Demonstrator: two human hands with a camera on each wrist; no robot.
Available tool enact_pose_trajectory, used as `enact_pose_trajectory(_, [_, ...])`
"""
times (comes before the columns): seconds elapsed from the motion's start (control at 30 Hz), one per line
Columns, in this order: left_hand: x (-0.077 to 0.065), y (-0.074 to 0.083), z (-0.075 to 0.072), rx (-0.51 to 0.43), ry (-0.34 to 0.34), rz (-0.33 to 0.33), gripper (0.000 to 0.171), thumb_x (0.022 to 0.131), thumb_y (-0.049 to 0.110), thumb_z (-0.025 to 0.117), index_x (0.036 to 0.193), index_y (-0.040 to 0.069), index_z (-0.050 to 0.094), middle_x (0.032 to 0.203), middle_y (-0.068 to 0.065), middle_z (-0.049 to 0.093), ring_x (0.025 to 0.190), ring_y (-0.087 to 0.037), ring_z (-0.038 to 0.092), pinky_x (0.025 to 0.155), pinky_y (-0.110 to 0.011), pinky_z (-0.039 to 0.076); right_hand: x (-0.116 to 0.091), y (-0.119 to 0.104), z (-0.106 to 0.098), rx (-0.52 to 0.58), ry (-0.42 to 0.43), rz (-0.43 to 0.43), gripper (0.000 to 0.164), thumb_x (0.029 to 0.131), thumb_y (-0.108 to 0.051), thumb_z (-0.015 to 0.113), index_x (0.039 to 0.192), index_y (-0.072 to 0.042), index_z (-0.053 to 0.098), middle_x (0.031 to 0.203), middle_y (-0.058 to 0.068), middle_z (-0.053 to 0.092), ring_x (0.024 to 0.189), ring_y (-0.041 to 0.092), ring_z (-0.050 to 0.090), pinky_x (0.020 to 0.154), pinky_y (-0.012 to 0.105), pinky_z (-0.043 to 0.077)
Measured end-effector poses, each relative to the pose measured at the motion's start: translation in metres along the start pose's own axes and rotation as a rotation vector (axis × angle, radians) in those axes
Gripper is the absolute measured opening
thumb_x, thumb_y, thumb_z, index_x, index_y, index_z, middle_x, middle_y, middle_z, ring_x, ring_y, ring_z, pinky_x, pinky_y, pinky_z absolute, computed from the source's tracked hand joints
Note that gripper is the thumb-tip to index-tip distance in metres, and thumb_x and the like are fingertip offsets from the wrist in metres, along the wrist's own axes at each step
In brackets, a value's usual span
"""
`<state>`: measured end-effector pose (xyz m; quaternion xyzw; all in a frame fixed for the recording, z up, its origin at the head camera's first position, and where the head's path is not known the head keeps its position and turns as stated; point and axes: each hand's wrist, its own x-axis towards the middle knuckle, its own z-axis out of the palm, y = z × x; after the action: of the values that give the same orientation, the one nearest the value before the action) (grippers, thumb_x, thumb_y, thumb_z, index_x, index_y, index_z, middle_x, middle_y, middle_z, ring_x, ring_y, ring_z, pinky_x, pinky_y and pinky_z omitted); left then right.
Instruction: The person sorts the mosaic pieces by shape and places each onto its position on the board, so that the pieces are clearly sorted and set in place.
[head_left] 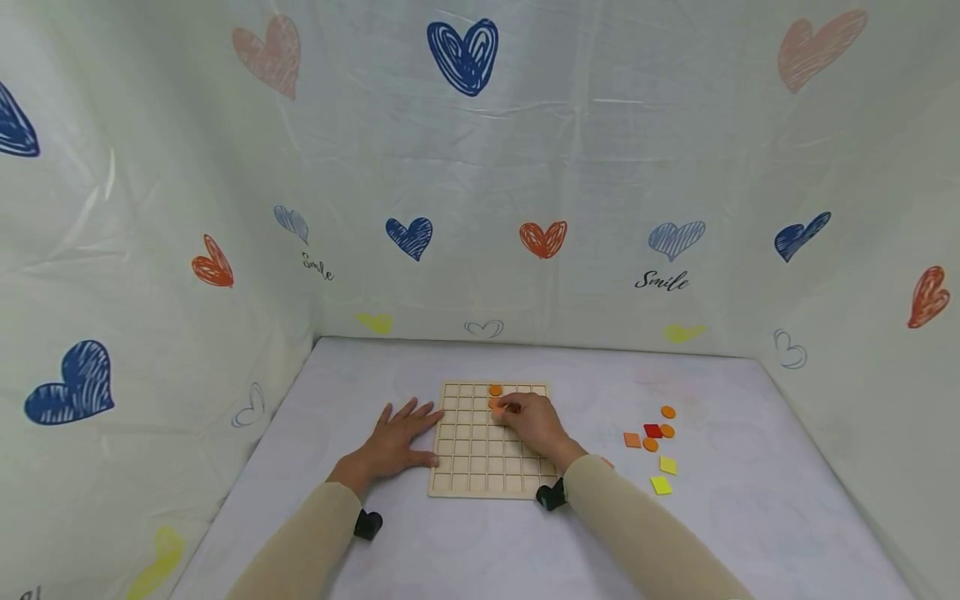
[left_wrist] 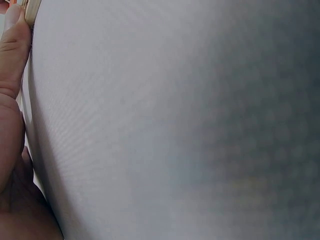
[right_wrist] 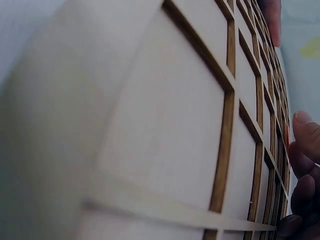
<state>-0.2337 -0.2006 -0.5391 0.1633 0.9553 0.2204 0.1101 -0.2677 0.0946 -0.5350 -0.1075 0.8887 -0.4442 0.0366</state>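
A light wooden grid board (head_left: 461, 468) lies flat, its raised strips forming many square cells, also large in the right wrist view. My left hand (head_left: 392, 442) lies spread at the board's left edge, its thumb and a fingertip touching that edge. The left thumb (left_wrist: 12, 55) shows against the board's side in the left wrist view. One orange disc (head_left: 495, 390) sits in a cell of the top row. Just below it, my right hand (head_left: 534, 423) pinches an orange piece (head_left: 496, 405) between thumb and fingertips, low over the board; its outline is partly hidden.
To the board's right lie several loose orange discs (head_left: 668, 412), a red square (head_left: 653, 431), an orange square (head_left: 632, 440) and yellow squares (head_left: 662, 485). Another orange piece (head_left: 607, 462) peeks out by the right sleeve. A curtain with hearts (head_left: 465, 150) hangs behind the white table (head_left: 375, 375).
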Motion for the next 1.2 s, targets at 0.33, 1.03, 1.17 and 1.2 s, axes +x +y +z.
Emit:
enact_pose_trajectory(0.33, [0.001, -0.0012, 0.001, 0.006, 0.002, 0.008, 0.091, 0.084, 0.057, 0.081, 0.162, 0.026, 0.045, 0.172, -0.006, 0.036, 0.164, -0.035, 0.016, 0.131, -0.066, 0.0, -0.0004, 0.0003, 0.0059, -0.015, 0.006, -0.014, 0.023, 0.093, -0.024, 0.082, 0.114, -0.015, 0.082, 0.106, 0.0, 0.076, 0.092, 0.013, 0.063, 0.089, 0.038, 0.056])
enact_pose_trajectory(1.03, [-0.0004, 0.0003, -0.0002, 0.013, 0.003, 0.014, 0.091, 0.084, 0.057, 0.081, 0.162, 0.025, 0.045, 0.171, -0.007, 0.037, 0.164, -0.036, 0.017, 0.131, -0.066, 0.001, -0.0031, -0.0036, 0.005, -0.069, 0.001, -0.059, 0.019, 0.096, -0.02, 0.08, 0.111, -0.009, 0.081, 0.109, 0.005, 0.078, 0.099, 0.019, 0.071, 0.09, 0.043, 0.06])
enact_pose_trajectory(1.17, [-0.0008, 0.0017, -0.0014, 0.011, 0.007, 0.006, 0.091, 0.085, 0.056, 0.082, 0.162, 0.024, 0.045, 0.171, -0.007, 0.037, 0.164, -0.036, 0.017, 0.131, -0.066, 0.001, -0.0013, -0.0013, 0.0048, -0.05, 0.02, -0.042, 0.02, 0.095, -0.024, 0.081, 0.111, -0.012, 0.081, 0.109, 0.003, 0.077, 0.098, 0.017, 0.068, 0.091, 0.042, 0.059])
enact_pose_trajectory(1.2, [-0.0009, 0.0018, -0.0017, 0.009, 0.006, 0.005, 0.091, 0.085, 0.055, 0.082, 0.162, 0.025, 0.045, 0.171, -0.007, 0.037, 0.164, -0.036, 0.017, 0.131, -0.066, 0.001, -0.0009, -0.0008, 0.0047, -0.052, 0.024, -0.034, 0.02, 0.095, -0.025, 0.08, 0.111, -0.013, 0.081, 0.108, 0.002, 0.076, 0.097, 0.015, 0.067, 0.091, 0.04, 0.058])
